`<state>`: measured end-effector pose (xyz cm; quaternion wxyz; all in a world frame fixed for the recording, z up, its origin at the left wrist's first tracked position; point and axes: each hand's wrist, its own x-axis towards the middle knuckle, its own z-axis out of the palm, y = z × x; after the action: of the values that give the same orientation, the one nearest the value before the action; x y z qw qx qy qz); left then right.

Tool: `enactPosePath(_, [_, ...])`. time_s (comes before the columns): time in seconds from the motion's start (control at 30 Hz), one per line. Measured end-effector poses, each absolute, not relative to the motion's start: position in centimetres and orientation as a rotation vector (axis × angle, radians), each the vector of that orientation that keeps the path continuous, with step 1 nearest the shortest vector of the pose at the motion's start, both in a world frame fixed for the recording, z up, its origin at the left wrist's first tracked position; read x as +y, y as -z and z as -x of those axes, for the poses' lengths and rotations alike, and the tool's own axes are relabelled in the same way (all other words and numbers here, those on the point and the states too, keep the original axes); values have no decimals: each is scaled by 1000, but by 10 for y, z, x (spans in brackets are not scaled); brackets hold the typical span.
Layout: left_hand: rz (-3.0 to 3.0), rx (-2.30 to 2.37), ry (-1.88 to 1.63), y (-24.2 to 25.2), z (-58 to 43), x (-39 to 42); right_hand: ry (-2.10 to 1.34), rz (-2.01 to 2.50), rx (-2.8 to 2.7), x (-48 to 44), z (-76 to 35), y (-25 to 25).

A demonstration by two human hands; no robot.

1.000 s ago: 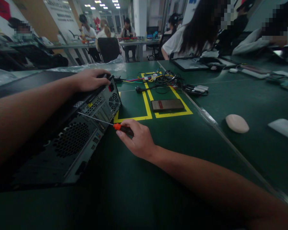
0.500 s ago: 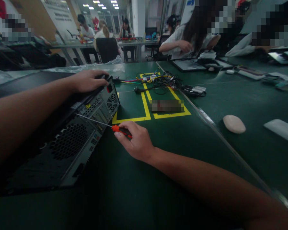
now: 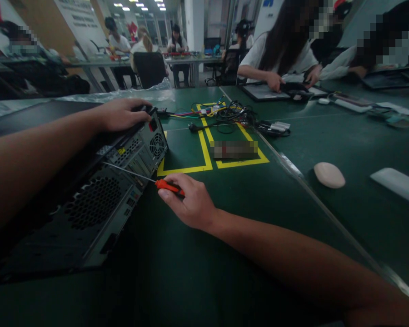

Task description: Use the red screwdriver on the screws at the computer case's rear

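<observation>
A black desktop computer case (image 3: 98,200) lies on its side on the green mat, its rear panel with fan grilles facing me. My left hand (image 3: 121,113) rests curled over the case's top far corner, pressing on it. My right hand (image 3: 191,204) is closed around a screwdriver (image 3: 163,185) with an orange and black handle. Its thin metal shaft reaches left to the rear panel, the tip near the panel's upper edge.
Yellow tape squares (image 3: 204,154) mark the mat, with a flat dark device (image 3: 234,149) in one. A tangle of cables (image 3: 231,113) lies behind. A pale oval object (image 3: 329,175) and white bar (image 3: 395,184) sit right. People work at tables beyond.
The view has drifted slightly, so everything sits a little further left. My right hand holds the screwdriver on the rear panel as before. A person at the far table has leaned forward.
</observation>
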<state>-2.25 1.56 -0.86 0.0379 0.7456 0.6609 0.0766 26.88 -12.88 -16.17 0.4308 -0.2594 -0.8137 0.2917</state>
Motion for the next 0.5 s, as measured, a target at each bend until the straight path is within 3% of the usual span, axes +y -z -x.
enactPosePath(0.5, [-2254,2047,-245,9,19,13,-713,675,-2060,-128,-267,163])
